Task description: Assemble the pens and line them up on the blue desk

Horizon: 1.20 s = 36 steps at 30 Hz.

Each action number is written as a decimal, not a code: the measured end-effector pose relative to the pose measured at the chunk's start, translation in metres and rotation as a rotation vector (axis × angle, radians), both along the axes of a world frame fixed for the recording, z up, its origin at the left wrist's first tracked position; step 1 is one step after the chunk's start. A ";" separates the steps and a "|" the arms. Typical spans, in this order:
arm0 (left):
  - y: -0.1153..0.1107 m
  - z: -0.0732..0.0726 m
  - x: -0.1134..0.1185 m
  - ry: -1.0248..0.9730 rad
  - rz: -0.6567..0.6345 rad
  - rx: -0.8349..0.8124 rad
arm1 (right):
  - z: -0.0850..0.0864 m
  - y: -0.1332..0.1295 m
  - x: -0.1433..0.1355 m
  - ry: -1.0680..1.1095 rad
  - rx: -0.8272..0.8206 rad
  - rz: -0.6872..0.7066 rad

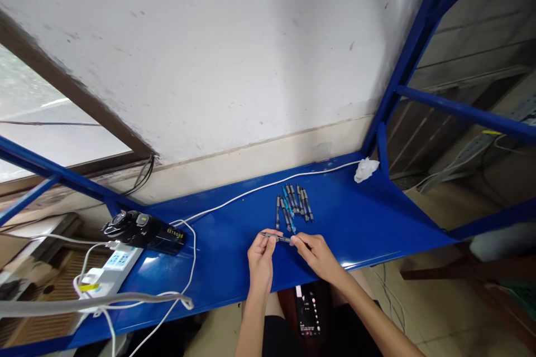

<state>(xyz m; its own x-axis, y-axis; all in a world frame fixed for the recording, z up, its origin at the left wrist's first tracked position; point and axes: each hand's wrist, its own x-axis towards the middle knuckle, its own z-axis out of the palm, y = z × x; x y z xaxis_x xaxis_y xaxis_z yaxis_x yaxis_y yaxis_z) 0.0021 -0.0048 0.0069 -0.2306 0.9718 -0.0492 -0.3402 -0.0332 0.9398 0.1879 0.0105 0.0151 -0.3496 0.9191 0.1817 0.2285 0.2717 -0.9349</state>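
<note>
Head view. A slim pen [283, 239] spans the left hand [260, 256] and the right hand [317, 254] above the blue surface [221, 273], near its front edge; the fingers of each hand are pinched on it, one at either end. Just beyond lies a cluster of pens [295, 199]. Bare blue extends rightward to a crumpled white wad [366, 169] and leftward toward a black bottle [159, 234] and a power strip [109, 274]. A white cable [247, 193] runs near the rear edge.
</note>
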 end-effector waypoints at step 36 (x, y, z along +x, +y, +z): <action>-0.001 0.007 0.001 -0.018 0.033 -0.011 | 0.007 0.007 0.006 0.000 -0.128 0.093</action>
